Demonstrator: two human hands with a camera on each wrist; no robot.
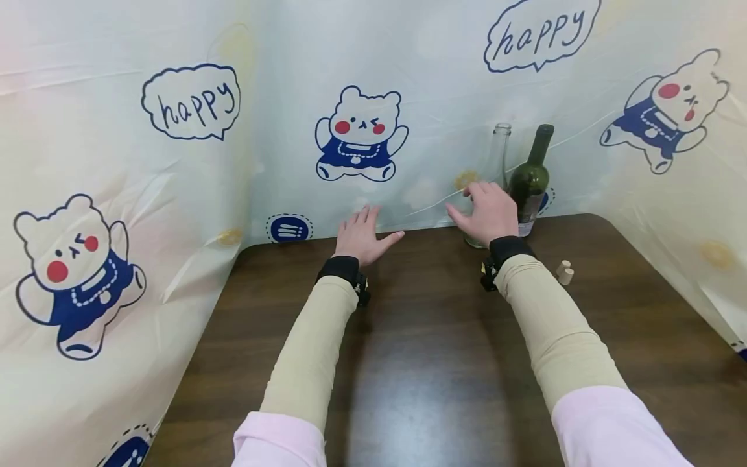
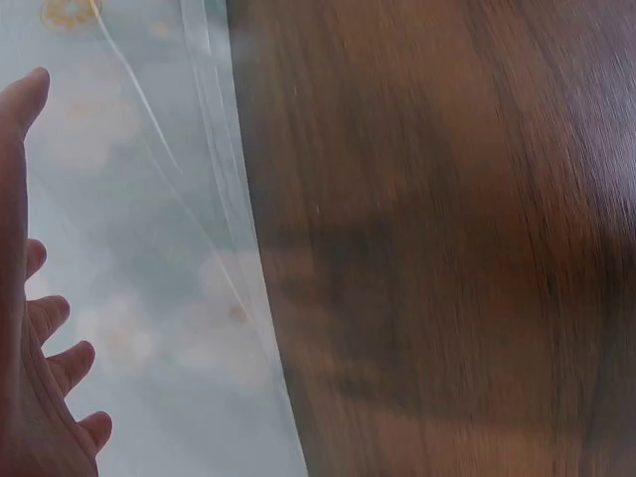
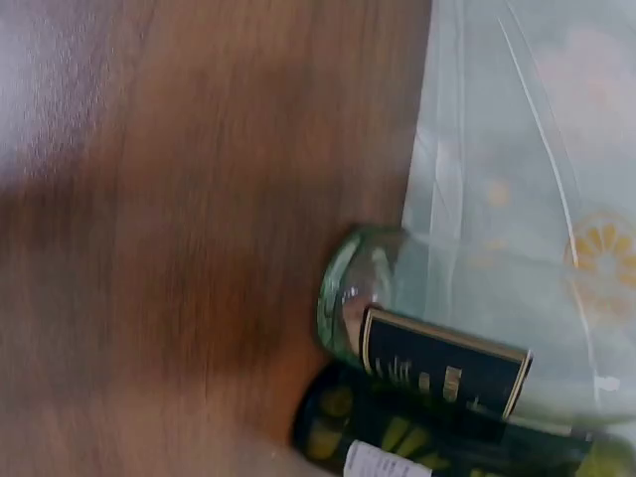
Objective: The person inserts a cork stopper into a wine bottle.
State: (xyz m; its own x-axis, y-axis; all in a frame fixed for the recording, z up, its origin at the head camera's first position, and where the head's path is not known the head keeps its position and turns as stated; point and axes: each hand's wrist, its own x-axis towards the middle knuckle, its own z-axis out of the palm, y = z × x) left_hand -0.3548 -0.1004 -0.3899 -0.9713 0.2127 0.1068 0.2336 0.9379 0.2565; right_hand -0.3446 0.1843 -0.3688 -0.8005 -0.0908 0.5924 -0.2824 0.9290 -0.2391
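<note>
A clear glass bottle (image 1: pixel 500 152) stands at the table's back edge, its lower part mostly behind my right hand (image 1: pixel 487 213). That hand is in front of the bottle, fingers loosely bent and thumb spread. In the right wrist view, the clear bottle (image 3: pixel 343 293) carries a dark label, and none of my fingers show around it. Close beside it is a dark green wine bottle (image 1: pixel 530 178), also seen as a green bottle (image 3: pixel 437 422) with a white label. My left hand (image 1: pixel 358 237) hovers near the back edge, fingers spread and holding nothing; its fingers (image 2: pixel 70 366) appear over the curtain.
Two small corks (image 1: pixel 565 276) stand on the brown wooden table (image 1: pixel 420 350), right of my right wrist. A pale printed curtain (image 1: pixel 280 155) hangs behind and along both sides of the table.
</note>
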